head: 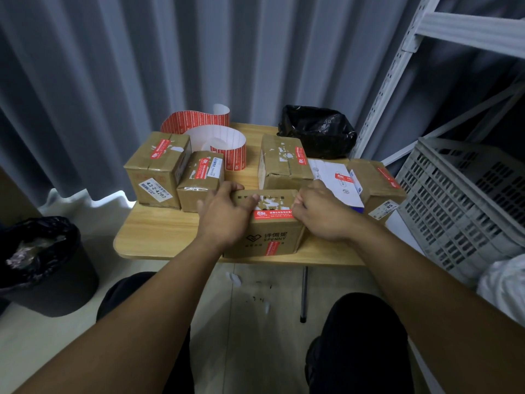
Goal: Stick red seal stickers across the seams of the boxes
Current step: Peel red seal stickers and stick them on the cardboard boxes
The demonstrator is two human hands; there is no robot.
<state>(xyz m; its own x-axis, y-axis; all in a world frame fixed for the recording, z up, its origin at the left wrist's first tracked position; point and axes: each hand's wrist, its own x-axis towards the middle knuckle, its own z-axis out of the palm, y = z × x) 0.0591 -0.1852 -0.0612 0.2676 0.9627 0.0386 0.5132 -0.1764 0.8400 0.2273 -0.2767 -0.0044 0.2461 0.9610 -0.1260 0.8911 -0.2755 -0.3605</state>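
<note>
— Where is the box that is being worked on?
— The front box [272,237] stands at the near edge of the wooden table [159,231], between both hands. A red seal sticker [274,214] lies across its top, close to the front edge.
— And the hands?
— The left hand [224,216] grips the box at its left top corner, with the fingers curled over the far edge and the thumb on the top beside the sticker. The right hand [322,216] is at the sticker's right end with curled fingers. I cannot tell if it pinches or only presses.
— What is around?
— Behind on the left are a large brown box [156,169] and a small brown box [199,180], side by side. A sticker roll [218,137] lies partly unrolled at the far side. A black bag [315,132] sits at the far right corner and a grey crate [460,200] is to the right.
</note>
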